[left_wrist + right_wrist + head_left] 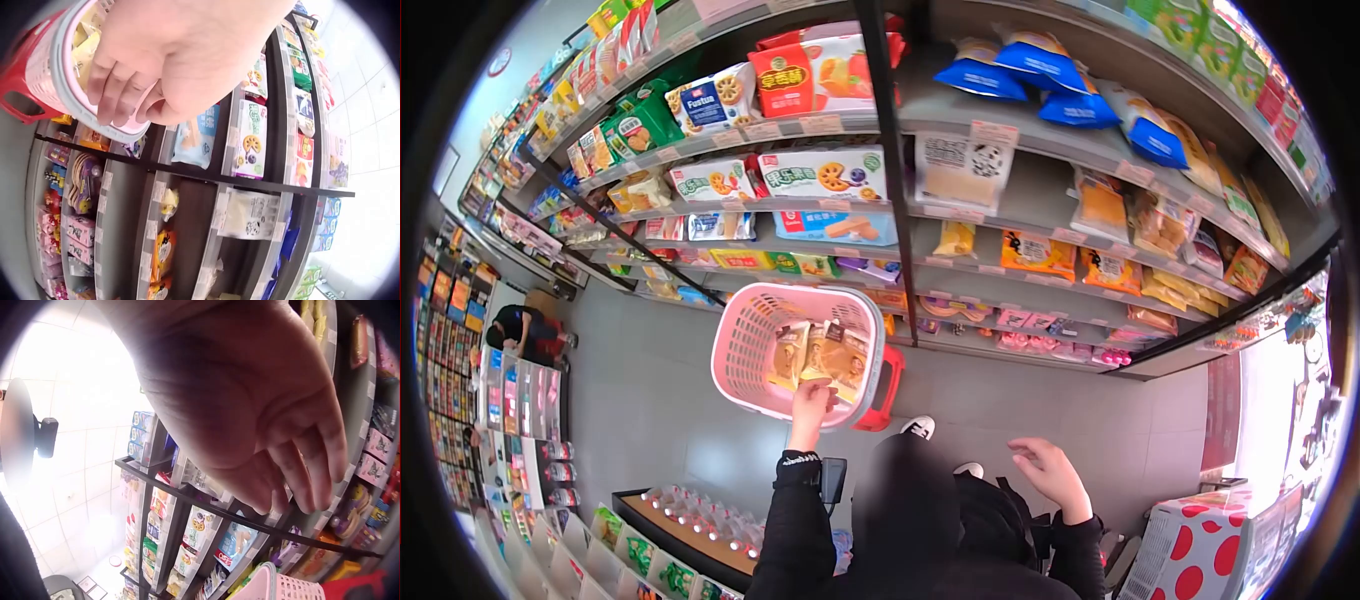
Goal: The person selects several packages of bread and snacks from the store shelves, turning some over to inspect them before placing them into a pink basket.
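A pink slotted shopping basket with a pale rim and a red handle is in front of me in the head view. Several yellow-brown snack packets lie inside it. My left hand reaches over the near rim, its fingers close over the packets. In the left wrist view, the left hand's fingers hang loosely bent with nothing between them, overlapping the basket rim. My right hand hovers off to the right, holding nothing, fingers relaxed.
Shelves of packaged snacks rise ahead, with biscuit boxes at left and blue bags at right. Behind left is a low stand of bottles. A red-dotted box stands at lower right. Another person bends down far left.
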`<state>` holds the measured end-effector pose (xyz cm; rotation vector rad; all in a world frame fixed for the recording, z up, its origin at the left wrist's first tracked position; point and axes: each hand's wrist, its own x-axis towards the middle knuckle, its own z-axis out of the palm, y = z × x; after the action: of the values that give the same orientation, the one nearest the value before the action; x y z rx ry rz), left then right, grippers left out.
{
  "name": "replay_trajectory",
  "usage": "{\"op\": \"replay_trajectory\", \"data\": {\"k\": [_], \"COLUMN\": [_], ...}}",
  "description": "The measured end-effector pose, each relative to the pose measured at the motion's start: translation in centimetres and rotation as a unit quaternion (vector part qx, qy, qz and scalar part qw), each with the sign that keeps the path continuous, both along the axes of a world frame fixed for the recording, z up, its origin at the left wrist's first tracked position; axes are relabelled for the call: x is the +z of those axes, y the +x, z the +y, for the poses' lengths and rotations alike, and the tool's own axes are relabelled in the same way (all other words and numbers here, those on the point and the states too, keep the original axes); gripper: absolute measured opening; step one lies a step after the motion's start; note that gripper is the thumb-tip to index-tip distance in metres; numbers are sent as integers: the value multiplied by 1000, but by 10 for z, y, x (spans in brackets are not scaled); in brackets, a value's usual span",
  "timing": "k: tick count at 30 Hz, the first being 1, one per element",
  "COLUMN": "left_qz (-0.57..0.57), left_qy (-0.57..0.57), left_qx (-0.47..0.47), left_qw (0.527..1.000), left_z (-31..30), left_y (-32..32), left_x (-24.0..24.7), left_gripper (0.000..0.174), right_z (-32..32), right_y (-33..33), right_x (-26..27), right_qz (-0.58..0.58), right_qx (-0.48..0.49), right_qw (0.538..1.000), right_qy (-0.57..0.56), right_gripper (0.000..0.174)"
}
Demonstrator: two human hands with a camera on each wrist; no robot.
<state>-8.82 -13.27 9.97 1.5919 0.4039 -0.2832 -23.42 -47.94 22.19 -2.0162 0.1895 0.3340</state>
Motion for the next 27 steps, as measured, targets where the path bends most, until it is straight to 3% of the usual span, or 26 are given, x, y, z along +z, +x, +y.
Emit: {"op": "replay_trajectory", "data": {"k": [4,9,11,12,13,15,22,25,27], "left_qz": [43,101,113,201,202,274,309,273,240], "left_qy": [90,316,281,190,186,-6,-98,-80,-140], "left_qx": [18,-132,-58,-36,-54,31,24,-17,-1], "left_qw": [995,934,951,960,960,961,946,959,961], "left_z": [44,109,114,107,103,99,96,91,84], "left_y": [38,77,79,84,88,92,102,103,106], "left_x": [-43,-155,-185,-170,-170,-169,-160,-147,-129], "left_gripper": [21,36,35,25,25,16,10,11,9], "right_z": [33,65,71,73,74,74,81,87,90], "right_y": [41,79,86,88,90,93,104,114,120], "right_x": [-2,-4,-2,0,2,2,-1,0,2], "right_qz": [15,8,28,34,37,43,43,41,42], "right_qx": [6,32,45,26,28,22,20,35,43], "right_qw": [1000,999,998,998,998,997,996,996,995], "right_qy": [14,-16,-31,-37,-48,-63,-76,-77,-83], "right_gripper": [24,24,24,24,24,24,24,23,23]}}
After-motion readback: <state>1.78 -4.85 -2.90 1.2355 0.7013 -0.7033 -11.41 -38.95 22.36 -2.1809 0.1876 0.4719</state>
